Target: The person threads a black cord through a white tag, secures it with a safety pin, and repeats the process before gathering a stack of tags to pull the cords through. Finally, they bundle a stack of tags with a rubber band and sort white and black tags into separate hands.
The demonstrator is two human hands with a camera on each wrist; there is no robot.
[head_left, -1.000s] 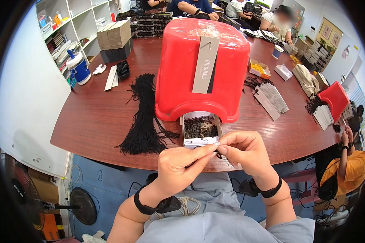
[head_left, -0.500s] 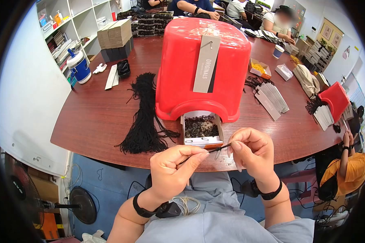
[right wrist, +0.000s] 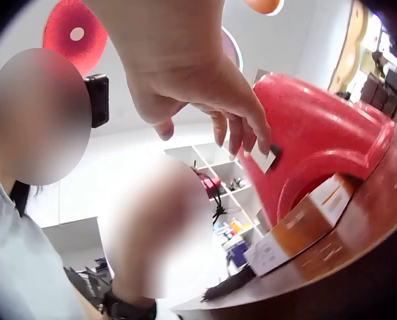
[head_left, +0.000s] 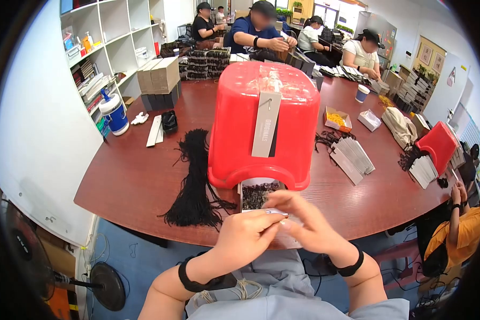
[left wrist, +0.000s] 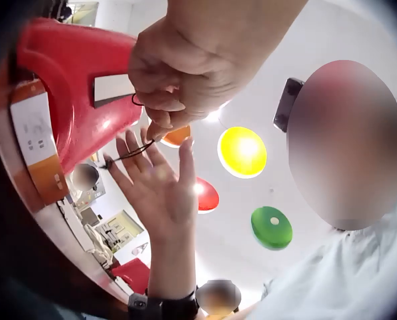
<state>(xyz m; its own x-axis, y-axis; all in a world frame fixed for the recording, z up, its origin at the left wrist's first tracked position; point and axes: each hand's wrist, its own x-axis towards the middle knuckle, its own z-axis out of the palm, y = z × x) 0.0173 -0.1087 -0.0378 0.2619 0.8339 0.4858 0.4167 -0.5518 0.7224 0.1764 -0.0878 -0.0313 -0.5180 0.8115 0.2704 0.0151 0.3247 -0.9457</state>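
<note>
Above the table's front edge my left hand (head_left: 249, 238) pinches a thin black cord (left wrist: 137, 152), which stretches across toward the other hand in the left wrist view. My right hand (head_left: 310, 224) is beside it, its fingers spread and nearly straight; in the left wrist view the cord passes by those fingers. A small box (head_left: 256, 194) of dark pieces sits under the arch of an upturned red stool (head_left: 240, 122). On the stool's side hangs a grey tag (head_left: 265, 125). A bundle of black cords (head_left: 193, 184) lies left of the stool.
Fanned grey tags (head_left: 353, 159) lie right of the stool, near a box of yellow pieces (head_left: 337, 119). A blue and white jug (head_left: 113, 113) and stacked grey cards (head_left: 159, 76) stand at the left. A second red stool (head_left: 438, 145) is far right. Several people sit around.
My head view has tilted up. The right hand has gone from pinching the cord to spread fingers. The left hand still holds the cord, and the hands are closer together than half a second ago.
</note>
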